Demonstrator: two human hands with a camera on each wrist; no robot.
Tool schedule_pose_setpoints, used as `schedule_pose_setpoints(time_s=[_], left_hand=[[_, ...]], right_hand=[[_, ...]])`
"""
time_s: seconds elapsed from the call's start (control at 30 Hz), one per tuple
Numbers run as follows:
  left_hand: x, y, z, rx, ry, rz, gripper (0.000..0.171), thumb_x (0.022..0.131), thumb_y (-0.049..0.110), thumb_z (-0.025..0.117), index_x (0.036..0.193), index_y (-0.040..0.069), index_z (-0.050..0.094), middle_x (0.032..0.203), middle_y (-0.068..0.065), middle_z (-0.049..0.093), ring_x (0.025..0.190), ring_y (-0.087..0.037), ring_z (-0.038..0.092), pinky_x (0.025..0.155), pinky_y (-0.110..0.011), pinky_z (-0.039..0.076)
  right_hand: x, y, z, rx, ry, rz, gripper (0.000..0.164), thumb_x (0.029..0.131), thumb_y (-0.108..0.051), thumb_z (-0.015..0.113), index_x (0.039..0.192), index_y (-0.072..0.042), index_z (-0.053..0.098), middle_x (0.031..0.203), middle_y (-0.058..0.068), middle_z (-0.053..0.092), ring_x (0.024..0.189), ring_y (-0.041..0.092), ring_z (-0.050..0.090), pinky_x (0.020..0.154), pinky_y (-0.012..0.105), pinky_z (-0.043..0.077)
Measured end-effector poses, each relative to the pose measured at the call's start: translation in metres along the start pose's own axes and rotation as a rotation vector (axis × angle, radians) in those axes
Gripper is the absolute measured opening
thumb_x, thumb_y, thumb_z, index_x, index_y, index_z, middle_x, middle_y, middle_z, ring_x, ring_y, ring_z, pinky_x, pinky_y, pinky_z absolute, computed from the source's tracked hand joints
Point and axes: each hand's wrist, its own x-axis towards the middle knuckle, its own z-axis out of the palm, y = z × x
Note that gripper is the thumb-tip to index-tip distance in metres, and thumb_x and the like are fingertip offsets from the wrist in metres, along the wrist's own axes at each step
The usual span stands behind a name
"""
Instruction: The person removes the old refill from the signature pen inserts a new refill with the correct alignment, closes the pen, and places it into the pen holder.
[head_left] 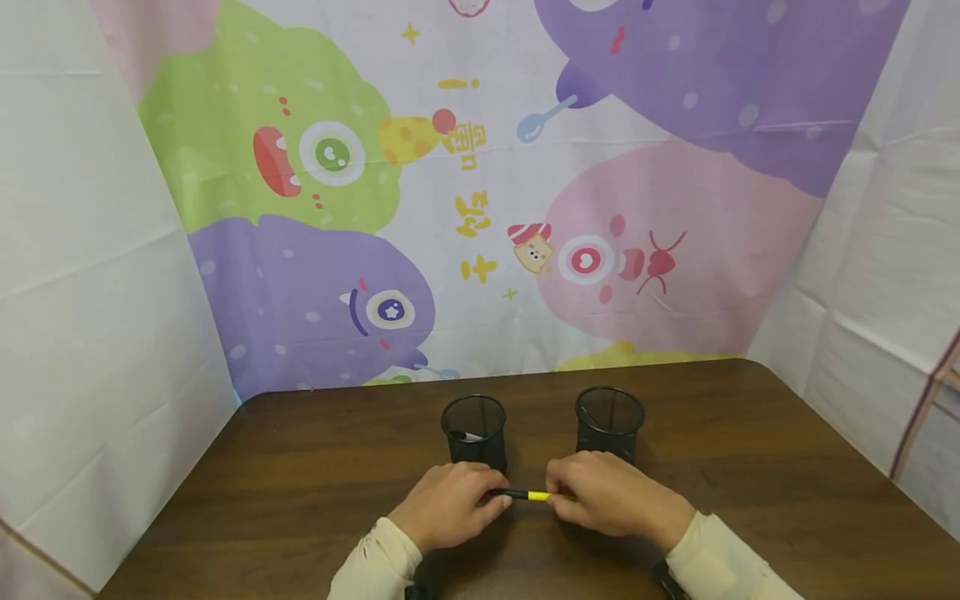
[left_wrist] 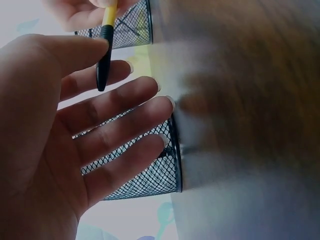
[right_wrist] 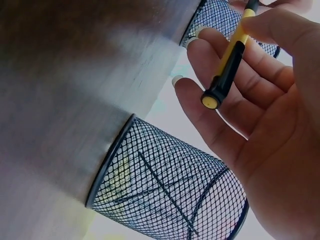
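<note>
A yellow and black pen [head_left: 536, 496] is held level between both hands, just in front of two black mesh cups. My left hand [head_left: 453, 504] pinches the black tip end between thumb and index finger, its other fingers extended in the left wrist view. My right hand [head_left: 611, 496] pinches the yellow barrel with thumb and fingers; the pen's black clip and yellow end [right_wrist: 210, 102] stick out past them in the right wrist view. Behind the left hand stands the left mesh cup [head_left: 480, 454], with a white and black marker [head_left: 468, 436] inside.
The right mesh cup [head_left: 611, 437] stands behind the right hand, thin dark sticks [right_wrist: 160, 180] showing through its mesh. Both cups are on a dark wooden table [head_left: 337, 450]. A cartoon-printed curtain [head_left: 480, 333] hangs at the back, with white cloth [head_left: 97, 292] at the sides.
</note>
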Motion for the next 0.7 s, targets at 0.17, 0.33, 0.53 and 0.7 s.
schedule_pose_setpoints(time_s=[0.17,0.33,0.53,0.7], left_hand=[[0.0004,-0.0003,0.0002,0.008,0.01,0.015,0.014,0.101,0.031,0.062,0.099,0.023,0.073,0.088,0.017,0.065,0.071,0.002,0.054,0.059,-0.023,0.048],[-0.0003,-0.0007,0.0004,-0.004,0.0,0.009,0.013,0.101,0.032,0.062,0.097,0.024,0.072,0.084,0.018,0.062,0.068,0.002,0.052,0.057,-0.022,0.046],[0.0004,-0.0014,0.0016,-0.007,0.011,0.009,0.013,0.1,0.031,0.063,0.095,0.024,0.072,0.081,0.019,0.061,0.066,0.002,0.051,0.055,-0.022,0.045],[0.001,-0.0014,0.0012,-0.012,0.016,0.008,0.013,0.1,0.031,0.063,0.094,0.023,0.072,0.078,0.019,0.059,0.063,0.002,0.05,0.054,-0.022,0.044]], right_hand=[[0.0003,-0.0004,0.0001,-0.003,0.014,-0.003,0.011,0.095,-0.02,0.067,0.087,-0.024,0.061,0.075,-0.021,0.052,0.059,0.0,0.045,0.056,0.021,0.044],[-0.0002,0.0002,0.0004,0.006,0.018,-0.003,0.011,0.095,-0.02,0.067,0.089,-0.024,0.06,0.073,-0.02,0.051,0.058,0.0,0.045,0.055,0.021,0.043],[-0.0001,0.0018,0.001,0.002,0.036,-0.007,0.009,0.095,-0.021,0.068,0.09,-0.024,0.061,0.075,-0.021,0.054,0.059,0.0,0.046,0.056,0.021,0.044],[0.0,0.0023,0.0007,0.006,0.04,-0.003,0.009,0.096,-0.022,0.068,0.091,-0.025,0.061,0.077,-0.021,0.055,0.06,0.0,0.047,0.057,0.022,0.044]])
